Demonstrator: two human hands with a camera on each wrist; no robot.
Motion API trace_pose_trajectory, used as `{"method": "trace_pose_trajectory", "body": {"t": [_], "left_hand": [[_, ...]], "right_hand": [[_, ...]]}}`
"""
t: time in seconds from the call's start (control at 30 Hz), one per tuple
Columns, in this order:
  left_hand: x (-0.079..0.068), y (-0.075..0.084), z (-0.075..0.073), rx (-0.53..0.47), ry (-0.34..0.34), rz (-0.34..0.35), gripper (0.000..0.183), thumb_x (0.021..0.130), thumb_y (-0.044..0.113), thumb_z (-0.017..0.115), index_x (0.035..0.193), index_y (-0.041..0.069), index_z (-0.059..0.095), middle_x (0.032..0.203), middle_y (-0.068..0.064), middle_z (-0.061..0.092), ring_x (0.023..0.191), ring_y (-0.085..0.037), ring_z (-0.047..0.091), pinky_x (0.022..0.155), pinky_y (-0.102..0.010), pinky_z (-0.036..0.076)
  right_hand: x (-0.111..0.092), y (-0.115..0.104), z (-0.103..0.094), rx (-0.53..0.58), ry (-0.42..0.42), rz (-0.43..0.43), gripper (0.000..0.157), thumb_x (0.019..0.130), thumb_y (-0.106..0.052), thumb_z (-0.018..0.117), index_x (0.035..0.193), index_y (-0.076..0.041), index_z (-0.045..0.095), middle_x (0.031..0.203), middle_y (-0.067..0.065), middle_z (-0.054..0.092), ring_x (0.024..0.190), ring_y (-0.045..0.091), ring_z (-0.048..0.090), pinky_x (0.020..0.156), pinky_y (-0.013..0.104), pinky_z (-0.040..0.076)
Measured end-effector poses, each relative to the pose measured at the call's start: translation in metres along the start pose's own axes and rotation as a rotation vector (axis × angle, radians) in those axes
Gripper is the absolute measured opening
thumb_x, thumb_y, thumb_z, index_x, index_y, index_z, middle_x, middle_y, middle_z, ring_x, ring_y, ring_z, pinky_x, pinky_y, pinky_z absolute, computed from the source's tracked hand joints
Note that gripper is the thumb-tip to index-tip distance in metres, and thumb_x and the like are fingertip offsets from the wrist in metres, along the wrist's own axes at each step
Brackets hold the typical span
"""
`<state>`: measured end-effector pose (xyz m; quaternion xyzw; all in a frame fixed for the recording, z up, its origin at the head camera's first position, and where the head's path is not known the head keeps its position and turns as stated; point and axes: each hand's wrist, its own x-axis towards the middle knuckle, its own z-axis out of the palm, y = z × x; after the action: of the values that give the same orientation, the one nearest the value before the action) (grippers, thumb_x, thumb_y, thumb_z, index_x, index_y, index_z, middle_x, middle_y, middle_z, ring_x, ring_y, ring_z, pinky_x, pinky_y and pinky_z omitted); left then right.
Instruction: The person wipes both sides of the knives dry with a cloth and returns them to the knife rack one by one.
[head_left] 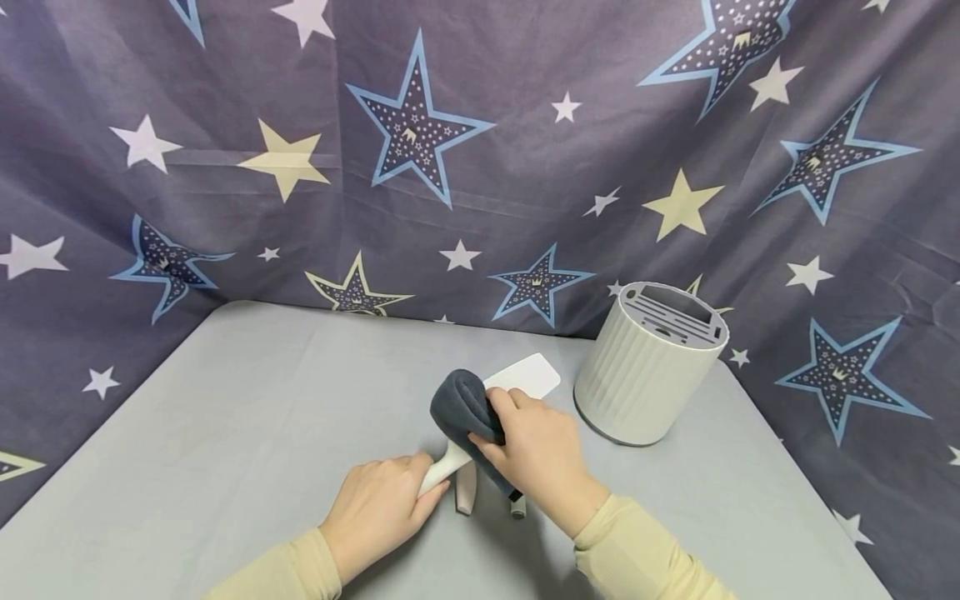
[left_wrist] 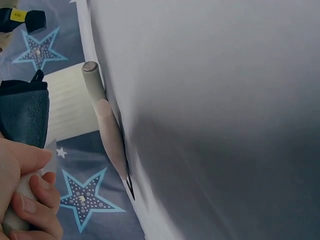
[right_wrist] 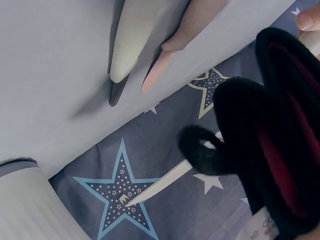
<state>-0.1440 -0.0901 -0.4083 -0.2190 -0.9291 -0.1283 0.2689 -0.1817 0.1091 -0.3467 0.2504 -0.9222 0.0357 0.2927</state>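
Note:
My left hand grips the handle of a white spatula, whose broad flat blade points to the far right. My right hand holds a folded dark grey-blue cloth around the spatula's middle, covering that part. In the right wrist view the cloth shows a loop and dark red inside its folds, and the spatula blade appears edge-on. Below the hands, a pinkish-beige handled tool and a whitish handled tool lie on the table, partly hidden by the cloth and spatula.
A ribbed white cylindrical holder with a slotted grey top stands at the table's back right. The pale grey table meets a dark curtain printed with stars along its back and sides.

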Motion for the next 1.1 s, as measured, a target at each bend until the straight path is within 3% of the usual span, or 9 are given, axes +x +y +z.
{"method": "trace_pose_trajectory", "body": {"t": [0.63,1.1], "left_hand": [[0.0,0.0,0.0,-0.009,-0.003,-0.002,0.033,0.082,0.034,0.077,0.071,0.019,0.05,0.055,0.011,0.041,0.045,-0.005,0.035,0.04,-0.025,0.026],[-0.001,0.001,0.002,-0.003,0.029,0.003,0.036,0.08,0.033,0.079,0.069,0.019,0.048,0.054,0.011,0.041,0.044,-0.006,0.034,0.039,-0.025,0.025]], "right_hand": [[0.003,0.014,0.007,-0.025,0.068,0.026,0.048,0.072,-0.044,0.086,0.102,-0.016,0.062,0.078,-0.001,0.064,0.056,0.019,0.062,0.041,0.032,0.042],[0.006,0.031,0.012,0.027,0.031,0.125,0.047,0.074,-0.041,0.085,0.104,-0.014,0.062,0.082,0.002,0.067,0.059,0.023,0.063,0.044,0.038,0.044]]}}
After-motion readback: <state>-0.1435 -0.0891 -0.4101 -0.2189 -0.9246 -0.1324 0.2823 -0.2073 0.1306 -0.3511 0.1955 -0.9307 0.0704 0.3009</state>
